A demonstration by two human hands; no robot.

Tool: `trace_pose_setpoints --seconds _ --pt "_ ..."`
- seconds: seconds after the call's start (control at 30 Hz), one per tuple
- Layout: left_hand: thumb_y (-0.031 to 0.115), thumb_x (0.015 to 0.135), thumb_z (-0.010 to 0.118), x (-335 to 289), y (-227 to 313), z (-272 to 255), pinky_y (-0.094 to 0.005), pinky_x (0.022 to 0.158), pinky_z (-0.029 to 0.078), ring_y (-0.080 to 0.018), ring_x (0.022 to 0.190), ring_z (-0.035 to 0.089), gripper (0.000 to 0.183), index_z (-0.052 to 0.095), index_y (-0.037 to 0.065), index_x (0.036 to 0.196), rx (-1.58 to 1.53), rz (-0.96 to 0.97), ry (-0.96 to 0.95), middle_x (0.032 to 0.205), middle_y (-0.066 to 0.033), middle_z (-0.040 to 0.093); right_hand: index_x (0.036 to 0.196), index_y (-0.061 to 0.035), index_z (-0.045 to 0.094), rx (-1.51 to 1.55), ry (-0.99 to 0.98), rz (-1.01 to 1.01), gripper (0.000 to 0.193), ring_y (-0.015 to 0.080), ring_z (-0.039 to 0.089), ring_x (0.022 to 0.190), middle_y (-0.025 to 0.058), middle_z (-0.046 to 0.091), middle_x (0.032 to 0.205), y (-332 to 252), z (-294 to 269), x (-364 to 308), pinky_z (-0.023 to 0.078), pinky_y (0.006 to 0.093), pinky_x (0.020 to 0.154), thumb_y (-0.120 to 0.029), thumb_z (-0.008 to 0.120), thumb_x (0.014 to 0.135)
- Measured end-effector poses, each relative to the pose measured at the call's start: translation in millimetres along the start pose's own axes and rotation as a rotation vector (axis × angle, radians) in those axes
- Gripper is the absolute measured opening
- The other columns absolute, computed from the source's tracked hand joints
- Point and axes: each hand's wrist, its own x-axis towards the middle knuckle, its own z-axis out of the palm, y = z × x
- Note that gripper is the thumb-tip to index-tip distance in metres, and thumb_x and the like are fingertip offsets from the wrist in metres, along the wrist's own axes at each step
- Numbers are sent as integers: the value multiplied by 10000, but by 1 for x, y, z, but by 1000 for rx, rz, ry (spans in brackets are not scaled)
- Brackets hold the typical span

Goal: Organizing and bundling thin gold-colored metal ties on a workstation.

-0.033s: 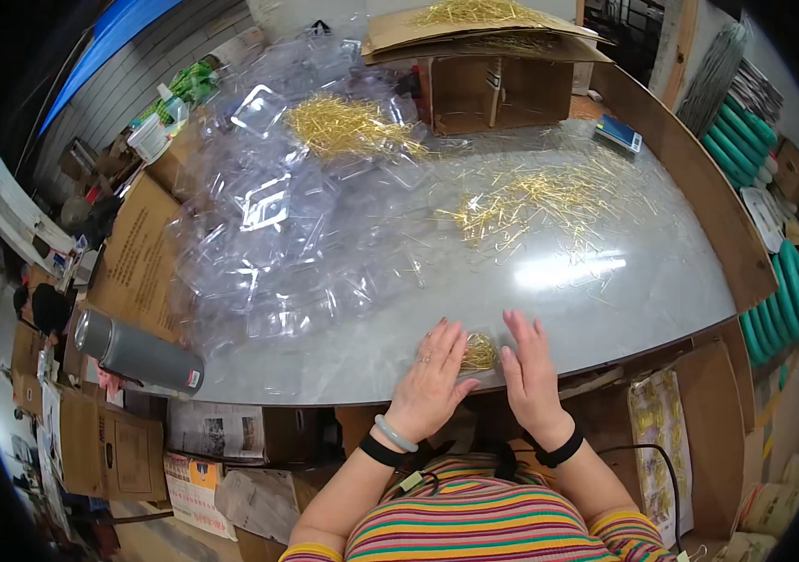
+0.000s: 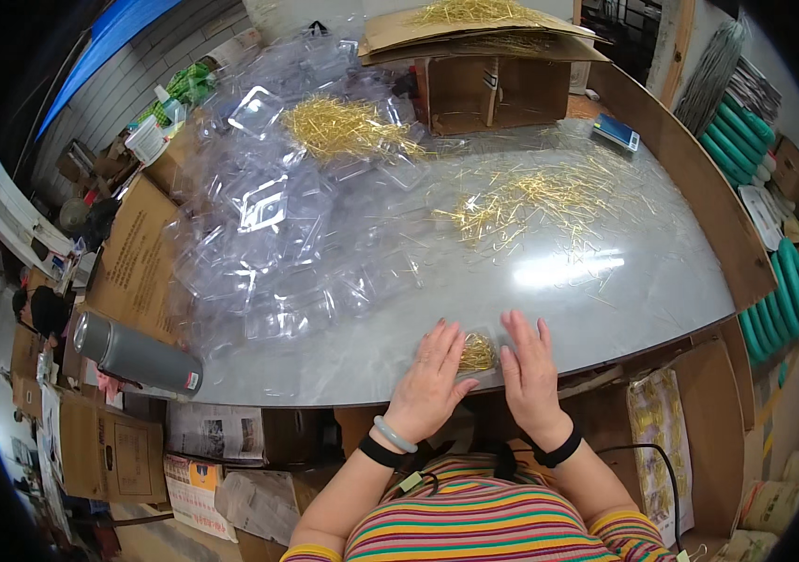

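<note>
My left hand [image 2: 430, 373] lies with fingers stretched out beside a small bundle of thin gold wire pieces [image 2: 477, 353] near the table's front edge. The bundle appears to sit in a clear plastic case, though its outline is hard to make out. On the bundle's other side, my right hand [image 2: 532, 377] is open, fingers extended and thumb toward the wires. Farther back, a loose heap of gold wire pieces [image 2: 540, 201] is scattered on the grey table [image 2: 380, 323]; some have bent ends.
Clear plastic cases [image 2: 268, 220] pile up across the table's left, with another gold wire heap [image 2: 343, 126] on them. A grey bottle [image 2: 141, 354] lies at the front left corner. Behind stands an open cardboard box [image 2: 460, 94]; a blue box [image 2: 615, 131] rests at right by a cardboard border [image 2: 690, 178].
</note>
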Motion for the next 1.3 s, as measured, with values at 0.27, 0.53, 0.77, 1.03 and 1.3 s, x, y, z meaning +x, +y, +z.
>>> trace_pose_setpoints --seconds 0.27,0.53,0.77,1.03,1.3 --pt "79 830 709 6 9 4 -477 1165 329 -439 1425 331 653 446 -36 1416 -5 -41 -20 1501 -236 384 1225 -36 622 -233 5 -154 416 306 640 1140 142 682 1148 -12 1 -11 398 527 1072 -42 675 813" --pt "140 860 697 -5 -2 4 -529 1165 300 -472 1414 325 591 477 -73 1365 -4 -28 1 1492 -264 395 1183 -66 614 -91 -2 -5 350 380 548 1089 179 559 1189 -2 17 2 446 462 955 -180 712 867" --pt "169 893 666 -6 -3 3 -548 1175 281 -473 1416 322 604 442 -89 1391 80 25 6 1489 -277 391 1370 20 500 -544 -93 406 630 478 388 1353 321 434 1434 54 -95 14 284 569 1134 -440 583 949" --pt "235 972 590 -5 -7 10 -539 1176 269 -485 1383 351 570 423 -57 1433 55 15 62 1470 -299 418 1530 36 297 -824 -366 534 945 524 214 1456 380 227 1557 125 -135 16 129 584 1200 -697 408 944" --pt "238 992 568 -2 8 4 -542 1170 278 -512 1371 354 575 398 -65 1449 82 76 48 1476 -327 398 1588 -150 220 -804 -599 216 923 571 118 1465 215 73 1659 138 -116 78 198 691 1138 -736 451 913"
